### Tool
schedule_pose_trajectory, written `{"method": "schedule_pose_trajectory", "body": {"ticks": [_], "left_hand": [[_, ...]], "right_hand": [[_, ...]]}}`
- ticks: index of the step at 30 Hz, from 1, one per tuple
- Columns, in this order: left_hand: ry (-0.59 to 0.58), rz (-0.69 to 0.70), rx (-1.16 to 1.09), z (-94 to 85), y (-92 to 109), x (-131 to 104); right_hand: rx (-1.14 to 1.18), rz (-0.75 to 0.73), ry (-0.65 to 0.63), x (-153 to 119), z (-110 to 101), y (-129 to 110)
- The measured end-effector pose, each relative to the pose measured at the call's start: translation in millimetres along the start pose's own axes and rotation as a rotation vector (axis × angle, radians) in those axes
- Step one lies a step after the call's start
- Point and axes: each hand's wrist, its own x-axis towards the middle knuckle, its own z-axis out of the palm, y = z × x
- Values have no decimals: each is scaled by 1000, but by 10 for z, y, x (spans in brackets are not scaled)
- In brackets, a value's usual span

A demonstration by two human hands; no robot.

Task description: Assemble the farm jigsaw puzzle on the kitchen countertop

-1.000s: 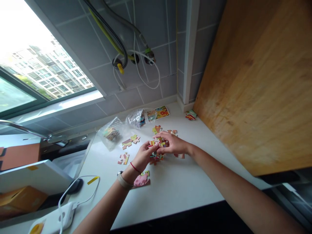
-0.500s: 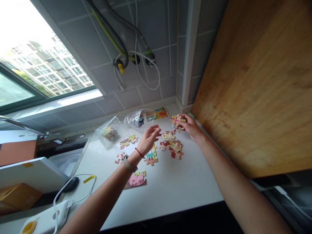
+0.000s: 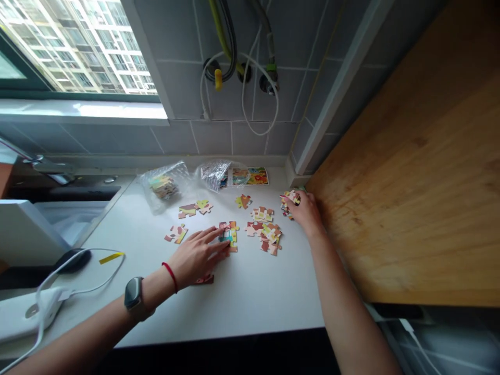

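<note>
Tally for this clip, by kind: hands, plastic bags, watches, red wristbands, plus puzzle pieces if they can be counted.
Hands: 2, left hand and right hand
Plastic bags: 2
Watch: 1
Red wristband: 1
Puzzle pieces: not countable; some overlap or are partly covered by the hands
Total, without the pieces: 6

Puzzle pieces [image 3: 270, 232] lie scattered, some overlapping, on the white table [image 3: 273, 297]. Along its far edge rest a clear bag of pieces [image 3: 164, 186], a crinkled plastic bag [image 3: 214, 174] and a picture card [image 3: 258, 176]; at far left, partly cut off, sits what is probably a power strip [image 3: 27, 315].
</note>
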Motion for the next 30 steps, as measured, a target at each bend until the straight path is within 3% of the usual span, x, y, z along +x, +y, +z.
{"method": "schedule_pose_trajectory", "body": {"ticks": [8,13,16,19,25,30], "left_hand": [[-12,149,-38,124,-23,137],[8,124,-26,181,-109,18],[34,83,-7,123,-126,-67],[39,42,-1,5,-127,-106],[76,-5,-136,-172,-112,131],[128,56,-324,-48,-93,524]], "right_hand": [[58,-116,76,37,-80,4],[374,-37,36,43,-99,-136],[638,8,-72,-56,-22,-327],[780,13,-265,-260,101,-563],[642,48,-627,-673,238,-907],[560,6,-658,-724,209,-923]]}}
